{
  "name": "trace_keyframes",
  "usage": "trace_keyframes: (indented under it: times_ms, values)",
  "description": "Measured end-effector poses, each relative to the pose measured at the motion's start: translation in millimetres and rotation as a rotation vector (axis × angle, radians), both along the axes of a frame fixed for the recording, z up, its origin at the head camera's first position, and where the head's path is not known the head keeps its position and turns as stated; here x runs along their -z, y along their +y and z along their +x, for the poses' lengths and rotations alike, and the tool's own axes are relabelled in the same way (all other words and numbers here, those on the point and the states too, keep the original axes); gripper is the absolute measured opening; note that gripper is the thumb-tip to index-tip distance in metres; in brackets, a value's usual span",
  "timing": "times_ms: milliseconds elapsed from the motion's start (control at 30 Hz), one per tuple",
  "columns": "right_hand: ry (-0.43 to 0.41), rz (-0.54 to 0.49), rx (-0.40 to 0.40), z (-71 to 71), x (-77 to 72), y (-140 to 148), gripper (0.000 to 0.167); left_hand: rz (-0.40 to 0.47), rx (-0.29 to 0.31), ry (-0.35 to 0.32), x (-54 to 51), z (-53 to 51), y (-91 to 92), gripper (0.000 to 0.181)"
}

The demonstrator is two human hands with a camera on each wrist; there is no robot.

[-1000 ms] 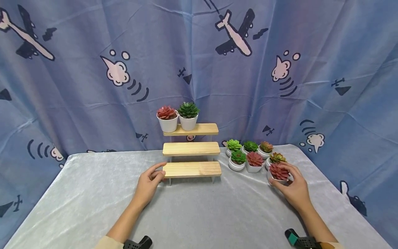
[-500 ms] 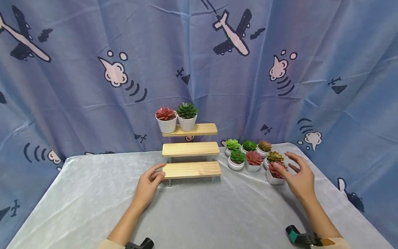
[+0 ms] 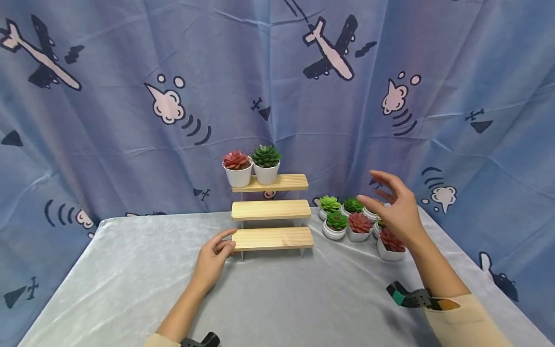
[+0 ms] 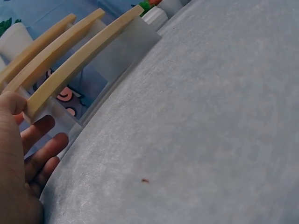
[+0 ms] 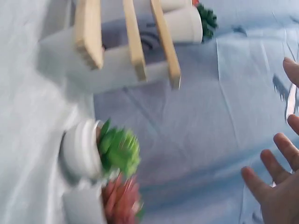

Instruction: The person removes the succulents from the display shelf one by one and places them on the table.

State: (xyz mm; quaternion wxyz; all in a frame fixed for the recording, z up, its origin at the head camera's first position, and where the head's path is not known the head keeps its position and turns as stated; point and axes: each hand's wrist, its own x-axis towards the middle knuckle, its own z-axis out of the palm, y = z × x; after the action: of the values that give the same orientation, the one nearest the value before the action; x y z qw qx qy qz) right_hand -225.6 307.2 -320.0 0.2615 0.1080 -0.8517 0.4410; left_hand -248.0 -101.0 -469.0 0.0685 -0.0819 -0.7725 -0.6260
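Observation:
A three-tier wooden plant stand [image 3: 273, 237] with clear supports stands at the table's middle. My left hand [image 3: 212, 260] pinches the left end of its lowest board [image 4: 79, 63], thumb above and fingers at the edge and below. On the top board sit a red succulent [image 3: 237, 168] and a dark green succulent [image 3: 266, 164] in white pots. My right hand [image 3: 396, 207] is raised over the small potted succulents at the right, holding nothing, fingers spread. Beneath it are a red succulent in a square pot [image 3: 391, 246] and others, partly hidden by the hand.
A green succulent [image 3: 335, 225], a light green one [image 3: 329, 206] and a second small red one [image 3: 359, 226] are grouped right of the stand. A grey cloth [image 3: 282, 299] covers the table. Behind it hangs a blue curtain [image 3: 217, 58] printed with planes.
My right hand has let go of the square-potted red succulent and risen up and left, away from it. That pot stays on the table. My left hand keeps its hold on the stand.

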Motion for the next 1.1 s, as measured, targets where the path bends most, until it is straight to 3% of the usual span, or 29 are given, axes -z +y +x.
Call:
trace_keyframes:
  times_ms: [133,267,500,633,867,1100]
  values:
    - [-0.056,0.035,-0.056,-16.3,-18.5,-29,0.066,0.002,-0.008,-0.011,0.2,1.0,-0.5,0.035]
    - [-0.057,0.059,-0.138,-35.6,-30.3,-58,0.067,0.01,-0.017,-0.005,-1.0,1.7,-1.2,0.035]
    - [-0.025,0.087,-0.329,-63.0,-41.1,-92,0.071,0.006,0.002,-0.024,1.1,0.6,-0.9,0.035]
    - [-0.034,0.1,-0.389,-79.9,-43.4,-113,0.076,0.011,-0.004,-0.011,1.0,0.3,-1.4,0.034]
    - [-0.078,0.103,-0.378,-107.3,-35.4,-143,0.076,0.007,0.007,0.006,1.4,-0.2,-2.3,0.034]
    - [-0.079,0.059,-0.362,-124.8,-25.7,-160,0.074,0.012,0.0,0.022,0.5,-0.8,0.3,0.034]
